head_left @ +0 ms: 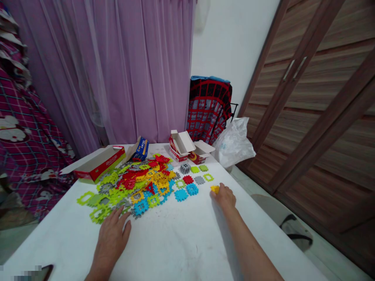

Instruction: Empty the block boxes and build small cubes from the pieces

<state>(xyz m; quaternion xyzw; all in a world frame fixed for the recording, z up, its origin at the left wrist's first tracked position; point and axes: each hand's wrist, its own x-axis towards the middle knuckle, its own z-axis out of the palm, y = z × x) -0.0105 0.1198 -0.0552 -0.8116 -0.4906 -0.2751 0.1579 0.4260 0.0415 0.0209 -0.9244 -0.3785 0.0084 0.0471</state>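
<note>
My right hand (226, 198) is closed around a small yellow plastic building tile (215, 189) near the table's right side; part of the tile is hidden by the fingers. My left hand (113, 229) rests with its fingers apart at the near edge of a heap of notched tiles (129, 179) in lime, red, yellow, blue and grey. Its fingertips are by a grey and a lime tile. Between the hands and beyond lie separate tiles: two blue ones (181, 195), a red one (188, 179), a grey one (199, 180) and several lime ones (208, 177). A grey cube-like block (185, 168) stands behind them.
On the white table (170, 246) stand an opened red-and-green box (101, 166) at left, a blue box (141, 149) behind the heap, and two open red-and-white boxes (178, 158) at the back. A white plastic bag (236, 144) hangs at the right edge. A dark device (43, 273) lies front left.
</note>
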